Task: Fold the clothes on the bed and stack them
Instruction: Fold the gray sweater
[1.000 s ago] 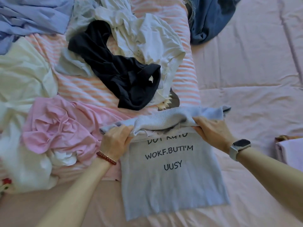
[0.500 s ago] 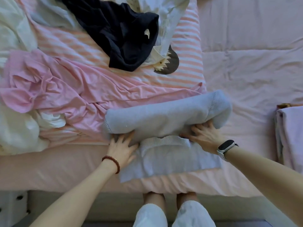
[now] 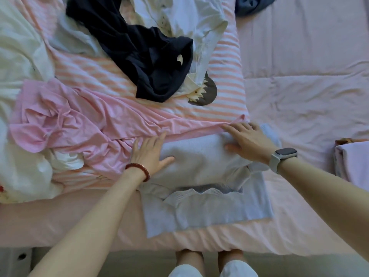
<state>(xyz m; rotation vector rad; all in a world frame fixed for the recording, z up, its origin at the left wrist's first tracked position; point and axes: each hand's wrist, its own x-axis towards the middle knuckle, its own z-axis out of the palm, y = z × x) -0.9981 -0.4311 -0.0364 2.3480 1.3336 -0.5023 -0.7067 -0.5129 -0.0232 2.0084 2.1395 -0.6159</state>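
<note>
Both the left hand (image 3: 148, 151) and right hand (image 3: 246, 139) press flat-fingered on the half-folded pale blue sweater (image 3: 203, 176) at the bed (image 3: 299, 92) edge, while the pink garment (image 3: 79, 120), black garment (image 3: 143, 54) and others lie unfolded, and what seems a folded stack (image 3: 353, 162) waits right.

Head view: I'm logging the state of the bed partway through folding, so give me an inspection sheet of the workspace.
Surface: pink bed sheet, wrinkled.
Job's things: pale blue knit top, folded over itself near the bed edge; folded lilac stack at the right edge.
Clutter: unfolded pink garment, dark navy garment, white garments, a striped cloth beneath them.
Hands: left hand and right hand both lie flat with straight fingers on the top's fold.
Cables: nothing seen.
Surroundings: person's knees in white trousers below the bed edge.
</note>
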